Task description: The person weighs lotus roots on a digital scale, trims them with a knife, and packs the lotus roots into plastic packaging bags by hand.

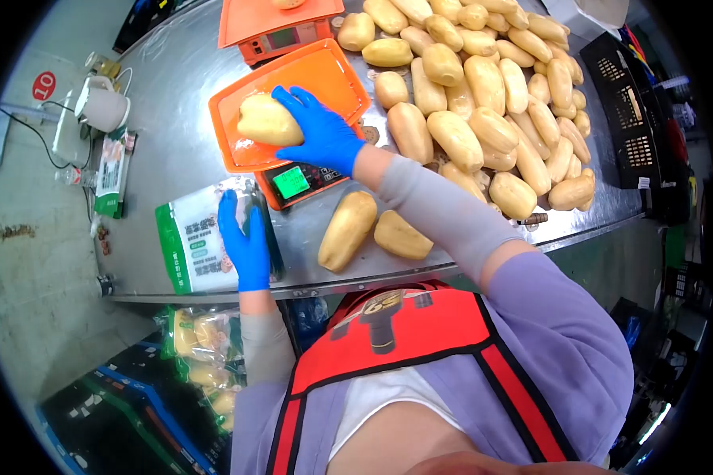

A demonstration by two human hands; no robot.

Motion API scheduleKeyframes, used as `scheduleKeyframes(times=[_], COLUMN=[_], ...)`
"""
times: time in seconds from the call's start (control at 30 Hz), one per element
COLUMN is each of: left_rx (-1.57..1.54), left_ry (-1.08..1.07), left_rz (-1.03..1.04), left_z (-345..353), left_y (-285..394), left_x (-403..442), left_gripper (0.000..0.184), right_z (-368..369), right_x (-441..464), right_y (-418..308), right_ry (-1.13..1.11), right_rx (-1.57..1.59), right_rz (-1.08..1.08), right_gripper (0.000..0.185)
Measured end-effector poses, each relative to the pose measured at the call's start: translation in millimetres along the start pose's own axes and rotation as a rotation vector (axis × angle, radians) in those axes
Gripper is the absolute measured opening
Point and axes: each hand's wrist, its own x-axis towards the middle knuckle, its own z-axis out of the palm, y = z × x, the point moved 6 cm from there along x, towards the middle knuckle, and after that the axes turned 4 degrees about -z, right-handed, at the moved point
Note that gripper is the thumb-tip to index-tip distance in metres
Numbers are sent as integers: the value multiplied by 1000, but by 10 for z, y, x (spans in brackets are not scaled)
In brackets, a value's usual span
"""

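My right hand (321, 131), in a blue glove, is closed round the right end of a pale yellow lotus root (263, 119). That root is in the orange tray (343, 75) of a scale, whose green display (291, 183) is lit. My left hand (246, 247), also blue-gloved, rests on a stack of printed plastic bags (201, 241) with its thumb and fingers apart. Two loose lotus roots, one long (348, 231) and one shorter (402, 235), lie on the metal table near its front edge.
A large heap of lotus roots (483, 83) covers the table's right side. Behind the tray stands a second orange scale (281, 32). A black crate (630, 119) is at the right edge. Bagged lotus roots (206, 348) sit below the table's front left.
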Motion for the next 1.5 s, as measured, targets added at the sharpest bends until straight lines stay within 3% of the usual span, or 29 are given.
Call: scheduleKeyframes(times=[0.07,0.23,0.3,0.33,0.47,0.53,0.67,0.73,0.83,0.97,1.27,1.33,1.37,1.43,1.5], left_rx=[-241,-652,-678,-613,-713,-731,-677,-330,-120,-119,-119,-712,-840,-1016,-1120], left_ry=[0,-69,-153,-194,-348,-469,-505,-534,-518,-429,-559,-701,-836,-846,-781], left_rz=[-99,-335,-418,-335,-449,-424,-314,-90,-59,14,-42,-388,-514,-617,-473], left_z=[48,52,50,74,93,139,103,82,97,201,421,547,563,820,1161], left_y=[126,253,415,360,539,617,788,874,923,818,760,648,748,776,590], left_x=[139,332,304,288,114,69,55,50,1,-91,-209,-249,-285,-449,-646], left_gripper=[53,50,48,41,41,43,43,43,41,39,38,42,51,62,73], right_z=[82,-205,-385,-439,-725,-836,-948,-977,-988,-947,-991,-1036,-1093,-1055,-957], right_x=[25,-265,-427,-503,-662,-683,-704,-710,-756,-844,-1088,-1142,-1191,-1345,-1468], right_y=[80,-77,-333,-397,-555,-644,-757,-802,-899,-922,-707,-632,-591,-541,-606], right_ry=[-82,-89,-172,-218,-284,-310,-341,-358,-376,-364,-326,-266,-207,-121,62], right_rx=[100,363,457,535,440,311,282,242,127,107,229,287,348,445,413], right_rz=[190,-11,-44,-16,1,-117,-131,-131,-114,-74,9,48,84,268,317], right_gripper=[81,78,81,82,79,74,73,72,73,72,74,74,74,84,86])
